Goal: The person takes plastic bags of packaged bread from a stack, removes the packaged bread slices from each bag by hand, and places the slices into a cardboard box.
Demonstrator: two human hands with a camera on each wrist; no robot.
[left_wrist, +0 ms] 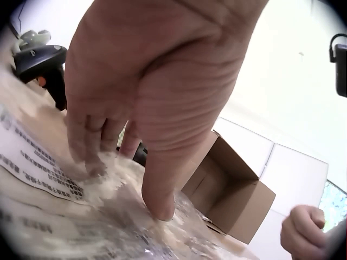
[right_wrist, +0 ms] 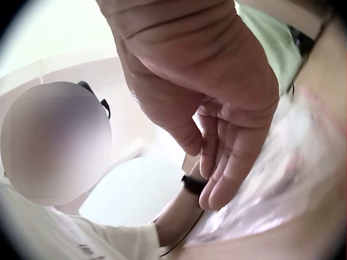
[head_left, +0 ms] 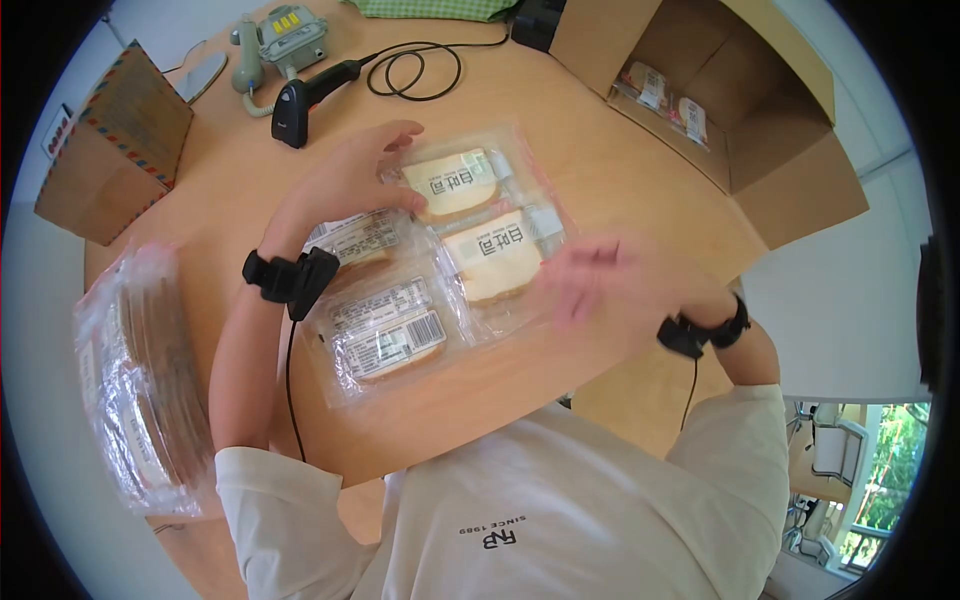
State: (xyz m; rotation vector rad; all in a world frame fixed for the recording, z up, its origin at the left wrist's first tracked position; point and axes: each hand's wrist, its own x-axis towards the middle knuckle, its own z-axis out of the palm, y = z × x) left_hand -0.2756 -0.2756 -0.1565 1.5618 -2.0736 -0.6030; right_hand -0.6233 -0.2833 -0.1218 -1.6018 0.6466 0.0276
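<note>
Clear plastic packets of sliced white bread (head_left: 498, 255) lie flat on the table, two with the front label up and others with barcode labels (head_left: 395, 342) up. My left hand (head_left: 350, 178) rests its thumb and fingers on the left end of the upper bread packet (head_left: 455, 185). In the left wrist view, wrinkled plastic (left_wrist: 116, 184) lies between thumb and fingers. Beside the lower right packet, my right hand (head_left: 610, 280) is blurred by motion. The right wrist view shows that hand (right_wrist: 211, 108) with loosely bent fingers and nothing in them, near the plastic (right_wrist: 271, 179).
An open cardboard box (head_left: 790, 180) holding bread packets (head_left: 650, 85) stands at the back right. A bundle of bread packets (head_left: 135, 390) sits at the left edge. Behind are a barcode scanner (head_left: 292, 112) with its cable, a telephone (head_left: 290, 40) and a box with a striped edge (head_left: 125, 150).
</note>
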